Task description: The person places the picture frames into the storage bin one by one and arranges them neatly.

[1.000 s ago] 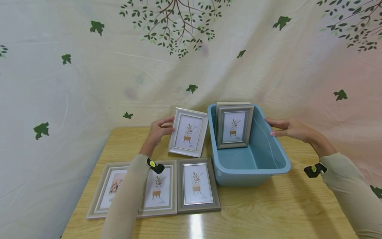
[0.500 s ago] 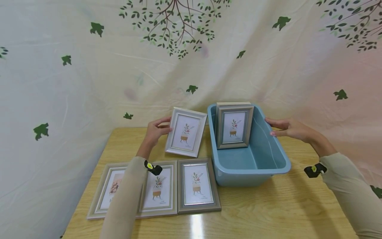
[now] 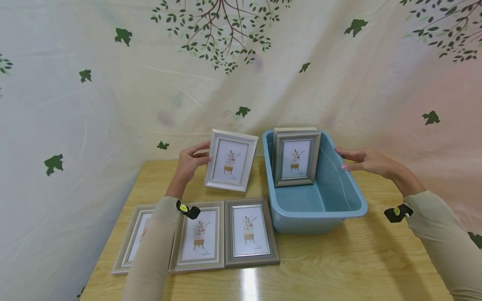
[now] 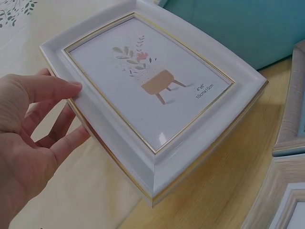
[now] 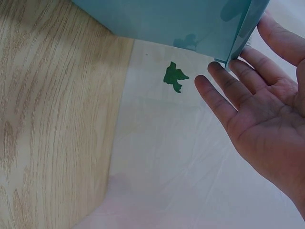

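Note:
My left hand [image 3: 189,162] pinches the left edge of a white photo frame [image 3: 231,160], thumb on its front and fingers behind. The left wrist view shows this frame [image 4: 162,86] lifted and tilted, with a thin gold inner line and a potted-plant print. On the right, my right hand [image 3: 370,162] holds the right rim of a blue plastic tub [image 3: 320,215]. In the right wrist view, the thumb and fingers lie on either side of the rim's flange. Inside the tub, a grey-silver photo frame [image 3: 278,161] leans upright, with a paler frame [image 3: 295,130] partly hidden behind it.
Along the table's [image 3: 324,271] front lie a grey-brown frame [image 3: 252,262], a beige frame [image 3: 197,265] and another pale frame [image 3: 124,255], the last partly covered by my left sleeve [image 3: 150,251]. A leaf-patterned cloth [image 3: 196,100] hangs behind the table.
My left hand has moved left and slightly up with the white photo frame, away from the tub. My right hand stays at the tub's rim.

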`<move>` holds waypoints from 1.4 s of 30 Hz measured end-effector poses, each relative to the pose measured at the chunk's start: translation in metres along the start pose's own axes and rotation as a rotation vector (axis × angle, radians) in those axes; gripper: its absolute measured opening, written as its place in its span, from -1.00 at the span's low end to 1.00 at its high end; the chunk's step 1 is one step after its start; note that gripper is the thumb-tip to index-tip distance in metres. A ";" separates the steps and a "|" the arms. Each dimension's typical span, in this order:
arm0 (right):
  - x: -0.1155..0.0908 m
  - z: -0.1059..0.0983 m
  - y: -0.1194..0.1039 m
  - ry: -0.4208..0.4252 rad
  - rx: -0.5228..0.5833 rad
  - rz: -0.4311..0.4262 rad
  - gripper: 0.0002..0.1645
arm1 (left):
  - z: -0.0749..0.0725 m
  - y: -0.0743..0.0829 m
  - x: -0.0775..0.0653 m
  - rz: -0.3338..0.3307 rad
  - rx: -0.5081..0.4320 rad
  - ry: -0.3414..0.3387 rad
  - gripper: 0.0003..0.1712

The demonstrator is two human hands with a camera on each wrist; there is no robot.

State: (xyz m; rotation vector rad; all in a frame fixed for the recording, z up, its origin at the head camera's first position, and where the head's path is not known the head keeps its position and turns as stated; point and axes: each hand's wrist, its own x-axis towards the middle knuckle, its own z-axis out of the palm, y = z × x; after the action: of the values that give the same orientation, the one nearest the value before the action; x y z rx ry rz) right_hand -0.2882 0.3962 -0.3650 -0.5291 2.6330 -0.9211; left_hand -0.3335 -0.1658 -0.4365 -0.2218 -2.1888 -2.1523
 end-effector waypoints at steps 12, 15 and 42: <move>-0.001 0.000 -0.002 -0.005 0.019 -0.005 -0.08 | -0.003 0.018 0.000 0.059 -0.047 0.019 -0.41; -0.001 0.000 -0.002 0.000 0.005 -0.001 -0.08 | -0.001 0.024 0.000 0.067 -0.047 0.022 -0.42; 0.000 0.000 -0.004 -0.010 -0.035 -0.014 -0.06 | 0.020 0.090 0.011 0.190 -0.128 0.057 -0.45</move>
State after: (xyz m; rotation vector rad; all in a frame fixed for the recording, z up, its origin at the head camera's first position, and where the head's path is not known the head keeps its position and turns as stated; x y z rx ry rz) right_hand -0.2869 0.3933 -0.3623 -0.5596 2.6447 -0.8751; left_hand -0.3297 -0.1444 -0.3468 -0.3547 -1.9164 -2.1660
